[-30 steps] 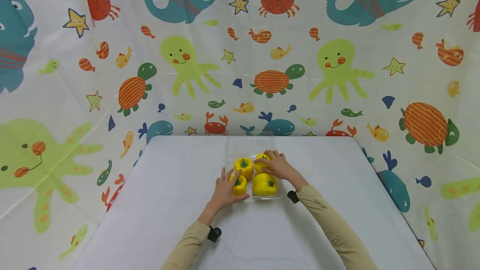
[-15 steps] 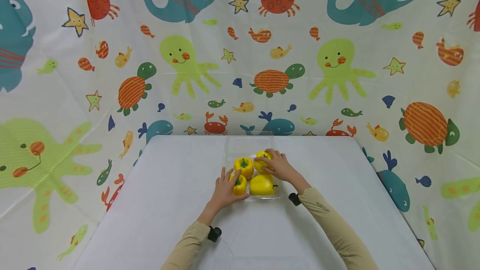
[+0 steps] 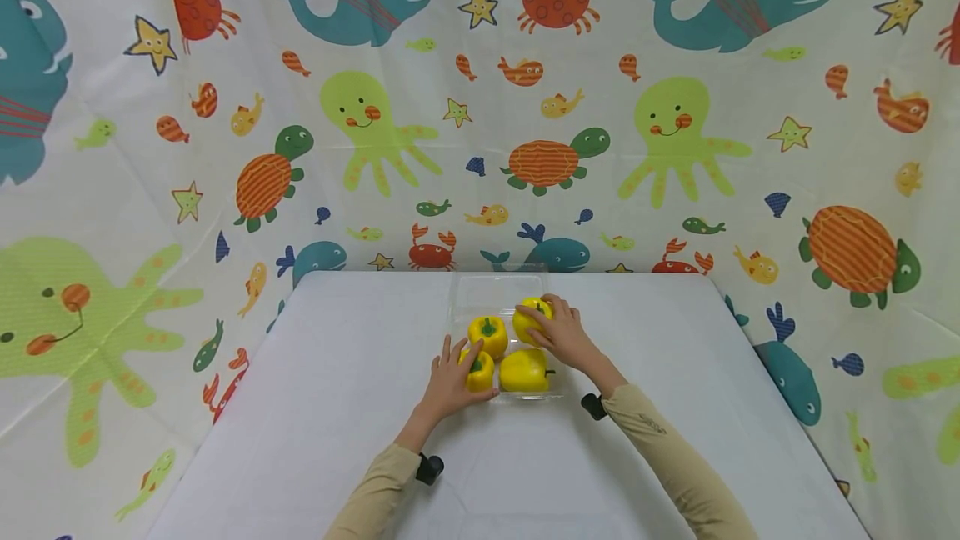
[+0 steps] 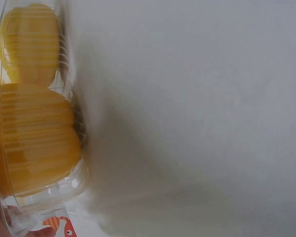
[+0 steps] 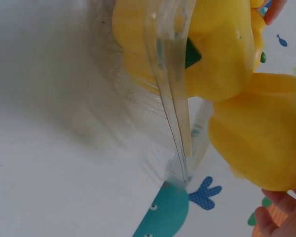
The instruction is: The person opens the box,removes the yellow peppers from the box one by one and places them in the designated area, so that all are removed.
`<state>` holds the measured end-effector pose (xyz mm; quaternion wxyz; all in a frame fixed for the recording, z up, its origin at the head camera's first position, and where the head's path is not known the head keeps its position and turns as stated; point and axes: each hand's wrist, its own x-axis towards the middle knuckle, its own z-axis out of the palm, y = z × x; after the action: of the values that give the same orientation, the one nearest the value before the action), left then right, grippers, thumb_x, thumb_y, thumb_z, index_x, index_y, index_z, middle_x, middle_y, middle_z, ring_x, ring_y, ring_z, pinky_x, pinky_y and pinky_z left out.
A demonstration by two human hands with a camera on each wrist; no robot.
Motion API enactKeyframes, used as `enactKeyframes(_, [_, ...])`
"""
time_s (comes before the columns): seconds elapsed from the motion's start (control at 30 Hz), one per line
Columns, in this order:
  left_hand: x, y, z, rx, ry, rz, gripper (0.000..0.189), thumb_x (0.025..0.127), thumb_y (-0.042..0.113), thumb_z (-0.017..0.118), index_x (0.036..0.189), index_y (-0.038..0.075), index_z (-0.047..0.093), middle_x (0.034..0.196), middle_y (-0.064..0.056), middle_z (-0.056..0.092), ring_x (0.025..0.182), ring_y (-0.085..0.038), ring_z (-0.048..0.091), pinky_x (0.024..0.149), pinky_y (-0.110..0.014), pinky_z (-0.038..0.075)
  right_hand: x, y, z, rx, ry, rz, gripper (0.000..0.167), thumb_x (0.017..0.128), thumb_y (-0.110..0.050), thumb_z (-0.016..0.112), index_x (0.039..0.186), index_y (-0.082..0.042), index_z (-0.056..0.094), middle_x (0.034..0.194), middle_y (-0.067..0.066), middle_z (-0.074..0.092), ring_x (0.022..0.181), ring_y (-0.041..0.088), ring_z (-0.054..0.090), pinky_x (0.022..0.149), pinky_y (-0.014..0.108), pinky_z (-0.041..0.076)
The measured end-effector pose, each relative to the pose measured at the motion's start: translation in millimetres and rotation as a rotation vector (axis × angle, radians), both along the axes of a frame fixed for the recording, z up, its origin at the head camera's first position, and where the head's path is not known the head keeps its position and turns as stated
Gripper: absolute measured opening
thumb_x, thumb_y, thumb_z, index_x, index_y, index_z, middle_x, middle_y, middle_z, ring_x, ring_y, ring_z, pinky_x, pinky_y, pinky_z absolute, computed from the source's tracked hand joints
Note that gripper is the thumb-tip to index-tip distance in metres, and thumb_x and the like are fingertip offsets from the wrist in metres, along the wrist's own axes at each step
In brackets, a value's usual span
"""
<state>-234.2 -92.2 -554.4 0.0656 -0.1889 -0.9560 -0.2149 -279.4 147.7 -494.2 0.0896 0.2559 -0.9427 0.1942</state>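
Note:
A yellow bell pepper (image 3: 527,327) is held in my right hand (image 3: 566,337), fingers over its far side and thumb on the near side. The right wrist view shows this pepper (image 5: 266,136) raised beside the rim of a clear plastic container (image 5: 175,98). My left hand (image 3: 448,380) grips the container's front left corner, thumb along the front rim, fingers at the left side, with one finger over the front left pepper (image 3: 481,373). Another pepper (image 3: 488,333) stands stem up behind it. The front right pepper (image 3: 524,371) lies on its side, stem pointing right.
Behind the peppers the container's clear lid (image 3: 498,290) lies folded back, reaching the table's far edge. A white cloth covers the table (image 3: 360,340). A curtain (image 3: 480,107) printed with sea animals hangs behind and at both sides.
The front right pepper has turned so its stem faces right. My right hand has lifted the back right pepper and shifted it up and to the right. The left hand stays put.

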Motion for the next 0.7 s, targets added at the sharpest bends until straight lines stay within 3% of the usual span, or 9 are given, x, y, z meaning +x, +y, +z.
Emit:
enactKeyframes(0.33, [1.2, 1.4, 1.6, 0.014, -0.024, 0.003, 0.088, 0.069, 0.064, 0.061, 0.140, 0.022, 0.029, 0.140, -0.018, 0.033, 0.133, -0.047, 0.013, 0.096, -0.063, 0.027, 6.4, 8.1, 1.8, 0.005, 0.041, -0.064, 0.042, 0.091, -0.035, 0.047, 0.133, -0.030, 0.039, 0.132, 0.020, 0.035, 0.108, 0.034, 0.034, 0.085, 0.048, 0.033])
enactKeyframes(0.7, [1.8, 1.0, 3.5, 0.016, -0.037, 0.005, 0.088, 0.069, 0.063, 0.061, 0.140, 0.023, 0.029, 0.140, -0.018, 0.032, 0.133, -0.046, 0.012, 0.097, -0.063, 0.025, 8.0, 22.3, 0.5, -0.043, 0.132, -0.204, 0.046, 0.088, -0.038, 0.051, 0.131, -0.027, 0.041, 0.121, 0.021, 0.041, 0.102, 0.036, 0.041, 0.077, 0.045, 0.037])
